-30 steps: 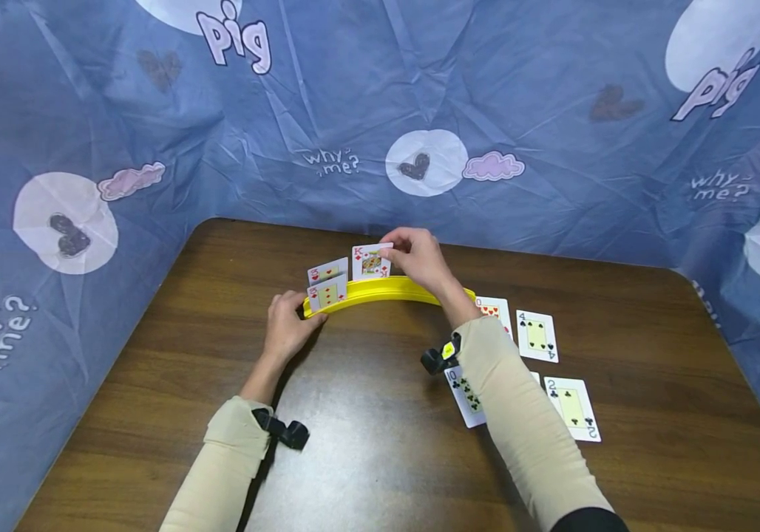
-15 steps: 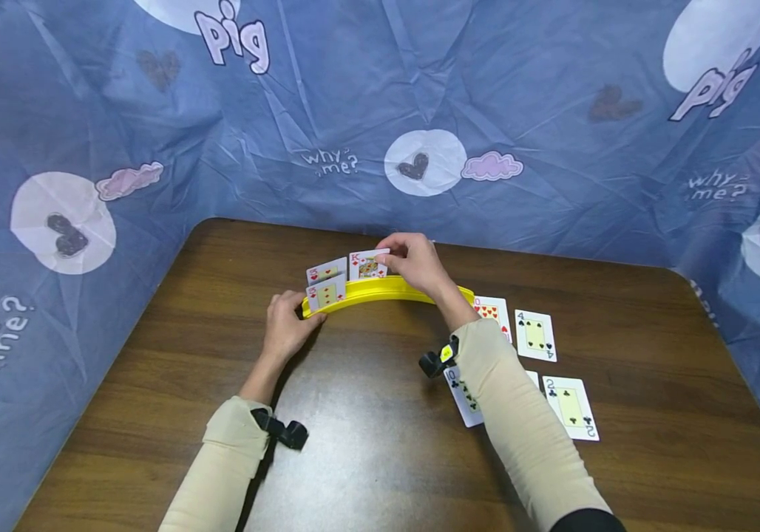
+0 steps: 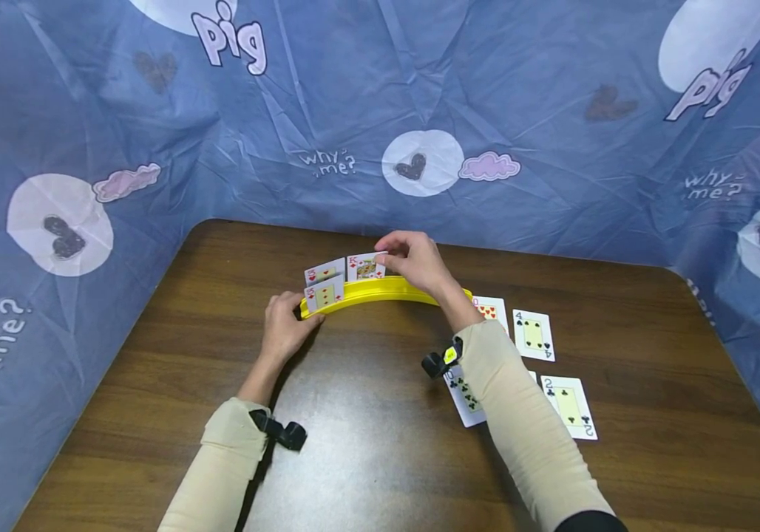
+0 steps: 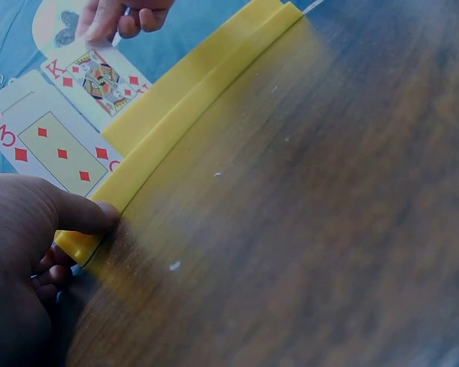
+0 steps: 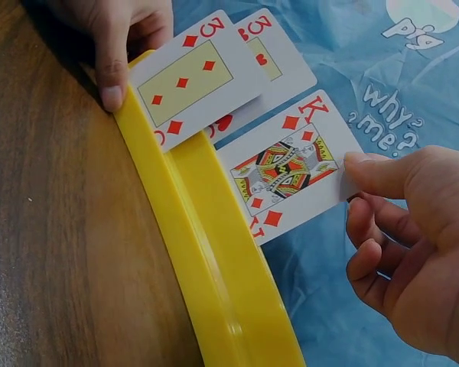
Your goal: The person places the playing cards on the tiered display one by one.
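A curved yellow card holder (image 3: 387, 290) lies across the far half of the table. My left hand (image 3: 285, 325) grips its left end, thumb on the near side. My right hand (image 3: 420, 266) pinches the king of diamonds (image 5: 283, 164) by its upper right edge, between thumb and fingers. The king stands face toward me, its lower edge at the holder's rear row. To its left, the three of diamonds (image 5: 199, 76) stands in the front row. Behind that leans the three of hearts (image 5: 279, 57), partly covered.
Right of the holder lie the four of spades (image 3: 534, 336), two of clubs (image 3: 569, 406), ten of clubs (image 3: 465, 399) and a hearts card (image 3: 489, 310). My right sleeve (image 3: 513, 414) partly covers some cards. A blue printed cloth (image 3: 353, 96) hangs behind the table.
My right hand has moved down and slightly left, and the king of diamonds sits lower behind the holder's rim. My left hand keeps its grip on the holder's end.
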